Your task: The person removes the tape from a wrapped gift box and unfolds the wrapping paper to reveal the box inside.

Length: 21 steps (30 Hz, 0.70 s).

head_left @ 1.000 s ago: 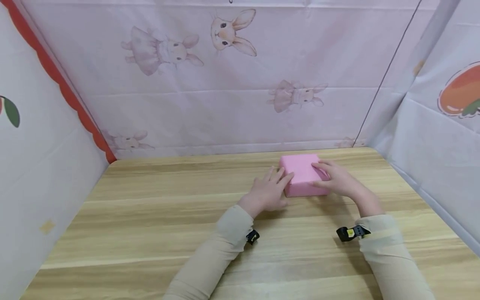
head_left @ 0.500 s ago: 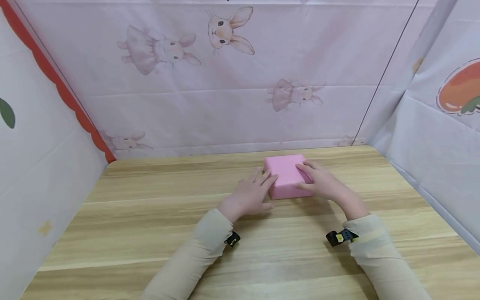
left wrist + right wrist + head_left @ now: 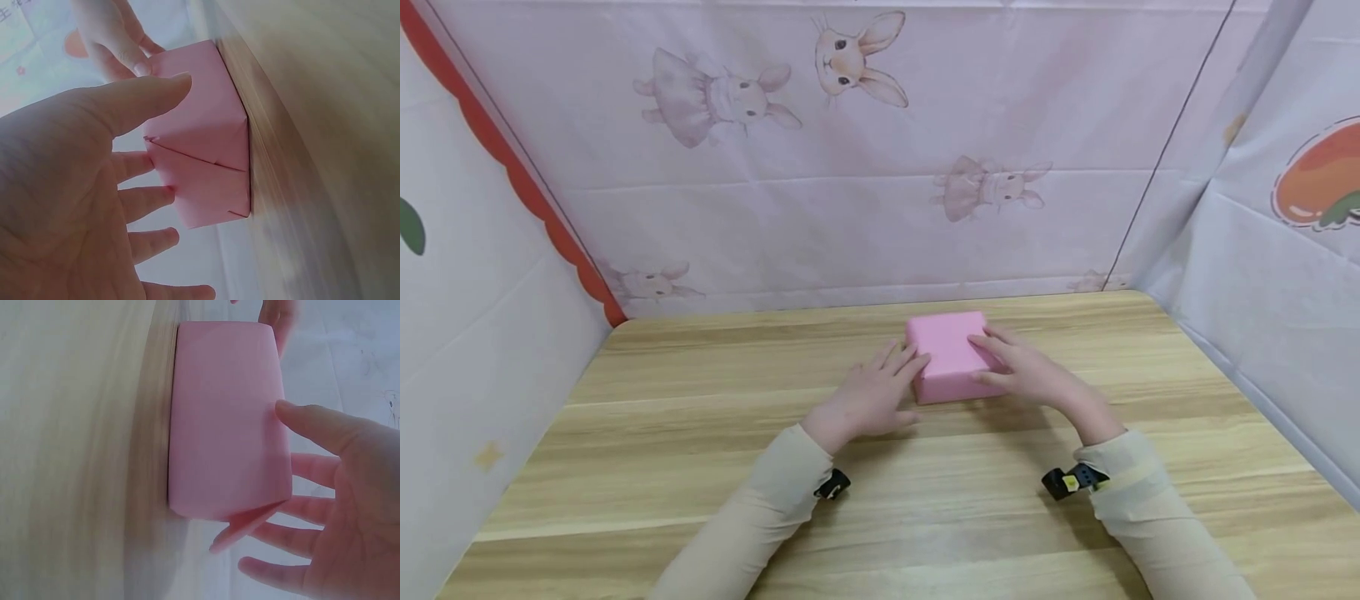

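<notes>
Fingers point(image 3: 149, 201) of the left hand point(image 3: 867, 402) are straight and spread, tips touching the left end of a pink paper-wrapped box point(image 3: 946, 340); the right hand's point(image 3: 1037, 377) lie loosely extended over its right edge. Between them the box sits flat on the table point(image 3: 925, 517). Right fingers partly hide its right end, where a paper flap point(image 3: 242, 530) juts. Its near side runs lengthwise from left fingers toward right; which top edge is longer is unclear.
</notes>
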Available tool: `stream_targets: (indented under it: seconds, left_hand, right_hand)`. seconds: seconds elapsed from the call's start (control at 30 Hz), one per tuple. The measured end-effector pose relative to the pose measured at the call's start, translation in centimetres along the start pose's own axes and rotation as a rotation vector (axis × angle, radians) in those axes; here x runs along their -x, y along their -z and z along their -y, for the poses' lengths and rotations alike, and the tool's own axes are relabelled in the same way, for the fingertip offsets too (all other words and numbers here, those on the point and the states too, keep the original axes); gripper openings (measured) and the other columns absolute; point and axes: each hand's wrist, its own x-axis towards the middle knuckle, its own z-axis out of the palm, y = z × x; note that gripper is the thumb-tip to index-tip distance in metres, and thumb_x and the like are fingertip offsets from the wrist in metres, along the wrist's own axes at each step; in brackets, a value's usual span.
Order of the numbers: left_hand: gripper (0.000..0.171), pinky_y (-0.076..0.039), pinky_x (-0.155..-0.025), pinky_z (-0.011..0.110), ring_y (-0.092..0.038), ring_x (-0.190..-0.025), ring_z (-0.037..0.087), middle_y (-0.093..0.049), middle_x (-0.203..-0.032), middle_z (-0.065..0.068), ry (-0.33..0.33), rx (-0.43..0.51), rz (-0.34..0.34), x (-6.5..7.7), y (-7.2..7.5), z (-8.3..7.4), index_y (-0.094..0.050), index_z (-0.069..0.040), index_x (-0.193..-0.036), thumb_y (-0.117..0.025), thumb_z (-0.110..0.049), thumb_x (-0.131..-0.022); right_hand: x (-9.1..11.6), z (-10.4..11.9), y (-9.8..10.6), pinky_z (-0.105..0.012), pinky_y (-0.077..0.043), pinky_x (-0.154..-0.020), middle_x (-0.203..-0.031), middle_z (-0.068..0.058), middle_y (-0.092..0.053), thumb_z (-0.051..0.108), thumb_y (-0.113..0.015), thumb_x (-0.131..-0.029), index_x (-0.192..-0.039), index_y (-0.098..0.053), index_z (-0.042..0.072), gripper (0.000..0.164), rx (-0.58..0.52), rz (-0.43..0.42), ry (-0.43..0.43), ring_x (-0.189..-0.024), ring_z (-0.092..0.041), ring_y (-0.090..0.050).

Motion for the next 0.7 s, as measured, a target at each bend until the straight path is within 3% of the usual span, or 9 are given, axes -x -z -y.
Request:
stream_targets:
  seconds: [0.27,0.47,0.7]
  left_hand:
    - [0.084,-0.028,-0.11,0.069,-0.01,-0.152,0.033,-0.011,-0.165,0.005,0.001,0.024,-0.012,1.3,0.2,0.9,-0.016,-0.025,-0.157,-0.063,-0.045,-0.091]
    - [0.083,-0.026,-0.113,0.067,-0.01,-0.152,0.032,-0.01,-0.166,0.004,0.006,0.042,-0.015,2.1,0.2,1.5,-0.016,-0.025,-0.157,-0.063,-0.045,-0.092]
    - [0.081,-0.025,-0.115,0.065,-0.009,-0.153,0.03,-0.008,-0.166,0.002,0.026,0.066,-0.007,2.6,0.3,1.9,-0.016,-0.026,-0.157,-0.061,-0.045,-0.093]
  right_hand:
    - [-0.1,0.2,-0.2,-0.066,-0.026,-0.113,-0.156,-0.027,-0.027,0.023,-0.059,-0.097,-0.146,-0.043,0.005,0.055,-0.069,0.009,0.055,-0.142,-0.049,-0.027]
    - [-0.3,0.2,-0.5,-0.064,-0.036,-0.108,-0.158,-0.025,-0.024,0.023,-0.055,-0.1,-0.148,-0.039,0.006,0.054,-0.174,0.025,0.06,-0.143,-0.047,-0.027]
    - [-0.6,0.3,-0.8,-0.061,-0.04,-0.106,-0.158,-0.024,-0.024,0.024,-0.053,-0.101,-0.151,-0.033,0.006,0.056,-0.276,0.03,0.051,-0.137,-0.046,-0.038]
